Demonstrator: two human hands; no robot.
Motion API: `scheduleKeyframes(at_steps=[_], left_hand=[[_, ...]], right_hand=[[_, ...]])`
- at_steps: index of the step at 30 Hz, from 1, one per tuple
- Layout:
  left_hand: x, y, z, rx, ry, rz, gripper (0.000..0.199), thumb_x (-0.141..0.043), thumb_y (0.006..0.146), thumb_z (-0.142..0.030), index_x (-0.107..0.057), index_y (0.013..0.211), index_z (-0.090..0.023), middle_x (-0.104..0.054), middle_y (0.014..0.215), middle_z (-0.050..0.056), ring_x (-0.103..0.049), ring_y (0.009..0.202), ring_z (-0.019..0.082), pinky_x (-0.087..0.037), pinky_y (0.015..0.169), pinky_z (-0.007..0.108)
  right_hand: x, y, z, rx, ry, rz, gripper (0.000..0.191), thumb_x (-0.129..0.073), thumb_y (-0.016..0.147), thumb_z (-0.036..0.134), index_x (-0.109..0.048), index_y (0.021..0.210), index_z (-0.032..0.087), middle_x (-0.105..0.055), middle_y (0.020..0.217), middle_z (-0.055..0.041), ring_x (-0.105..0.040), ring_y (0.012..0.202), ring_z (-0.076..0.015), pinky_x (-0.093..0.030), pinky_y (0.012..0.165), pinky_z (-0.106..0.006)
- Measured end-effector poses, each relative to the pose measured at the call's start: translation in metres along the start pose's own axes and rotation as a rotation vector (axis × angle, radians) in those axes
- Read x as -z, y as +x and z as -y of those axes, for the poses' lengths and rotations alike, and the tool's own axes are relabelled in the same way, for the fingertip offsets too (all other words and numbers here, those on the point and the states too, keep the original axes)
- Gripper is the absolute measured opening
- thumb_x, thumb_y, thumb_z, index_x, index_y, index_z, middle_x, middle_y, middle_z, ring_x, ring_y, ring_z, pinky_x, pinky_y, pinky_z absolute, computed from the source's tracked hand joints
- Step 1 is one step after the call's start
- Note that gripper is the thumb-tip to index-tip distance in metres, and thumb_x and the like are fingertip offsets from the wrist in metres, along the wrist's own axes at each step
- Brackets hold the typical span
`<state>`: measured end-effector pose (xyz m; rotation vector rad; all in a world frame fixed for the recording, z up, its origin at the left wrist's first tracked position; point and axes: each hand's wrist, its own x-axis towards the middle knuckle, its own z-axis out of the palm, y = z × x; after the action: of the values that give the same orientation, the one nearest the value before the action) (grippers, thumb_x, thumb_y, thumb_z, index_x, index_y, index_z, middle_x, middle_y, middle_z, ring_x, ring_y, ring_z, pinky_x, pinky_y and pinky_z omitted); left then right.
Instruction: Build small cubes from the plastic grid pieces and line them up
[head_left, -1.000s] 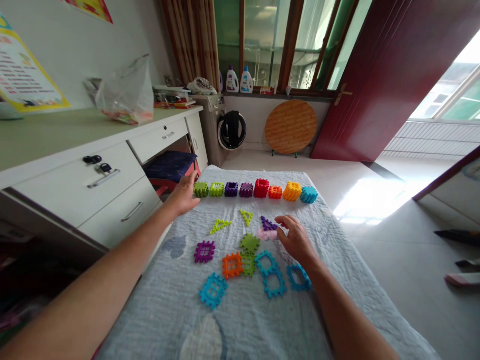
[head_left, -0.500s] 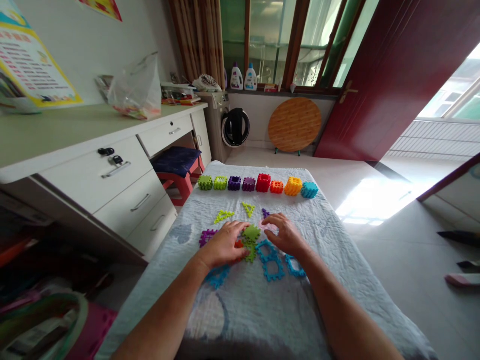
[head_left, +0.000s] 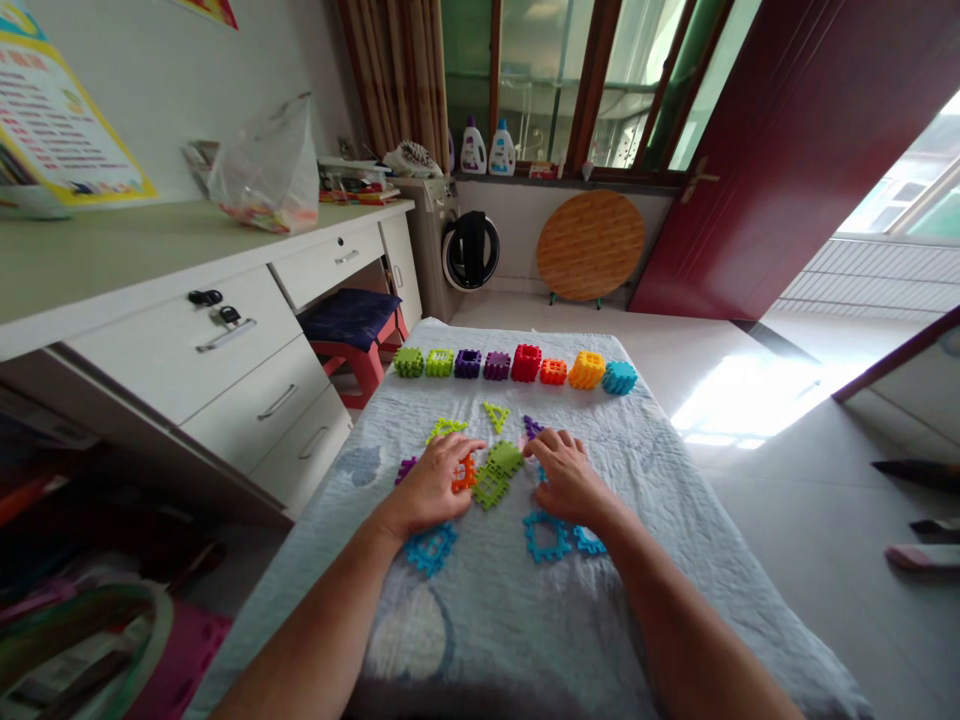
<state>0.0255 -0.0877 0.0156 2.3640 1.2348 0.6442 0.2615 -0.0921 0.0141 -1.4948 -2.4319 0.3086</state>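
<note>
Flanking the green pieces [head_left: 506, 458], left hand [head_left: 433, 482] and right hand [head_left: 571, 480] curve, grasp impossible to tell; cloth [head_left: 502, 630] gives room toward six o'clock, its edge at three.

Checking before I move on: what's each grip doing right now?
Left hand: open, spread over the orange piece; contact can't be told.
Right hand: open, near the purple triangle; nothing visibly held.
</note>
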Motion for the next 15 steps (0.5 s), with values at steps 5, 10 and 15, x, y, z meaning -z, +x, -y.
scheduleKeyframes(at_steps=[5, 10, 15], left_hand=[[-0.005, 0.003, 0.004, 0.015, 0.027, -0.132, 0.053, -0.06, 0.07, -0.014, -0.055, 0.122, -0.02, -0.055, 0.118, 0.009, -0.047, 0.114, 0.025, -0.036, 0.103, 0.042], [-0.009, 0.004, 0.006, 0.038, 0.03, -0.269, 0.044, -0.056, 0.075, -0.013, -0.056, 0.118, -0.022, -0.056, 0.116, 0.007, -0.047, 0.114, 0.024, -0.038, 0.103, 0.042], [-0.007, 0.005, 0.009, 0.068, 0.018, -0.359, 0.036, -0.049, 0.078, -0.009, -0.059, 0.11, -0.021, -0.059, 0.112, 0.006, -0.05, 0.111, 0.022, -0.04, 0.101, 0.039]], right_hand=[[-0.003, 0.002, 0.017, 0.192, 0.067, 0.002, 0.044, -0.073, 0.066, 0.033, -0.06, 0.108, 0.023, -0.053, 0.107, -0.0062, -0.043, 0.099, -0.0244, -0.034, 0.09, -0.04], [-0.009, 0.006, 0.033, 0.266, 0.046, 0.023, 0.024, -0.07, 0.077, 0.035, -0.067, 0.099, 0.024, -0.057, 0.1, -0.0052, -0.044, 0.095, -0.0219, -0.036, 0.084, -0.036], [-0.01, 0.008, 0.033, 0.349, 0.015, 0.066, 0.013, -0.06, 0.08, 0.017, -0.067, 0.091, 0.022, -0.058, 0.087, -0.0038, -0.046, 0.085, -0.0182, -0.036, 0.079, -0.032]])
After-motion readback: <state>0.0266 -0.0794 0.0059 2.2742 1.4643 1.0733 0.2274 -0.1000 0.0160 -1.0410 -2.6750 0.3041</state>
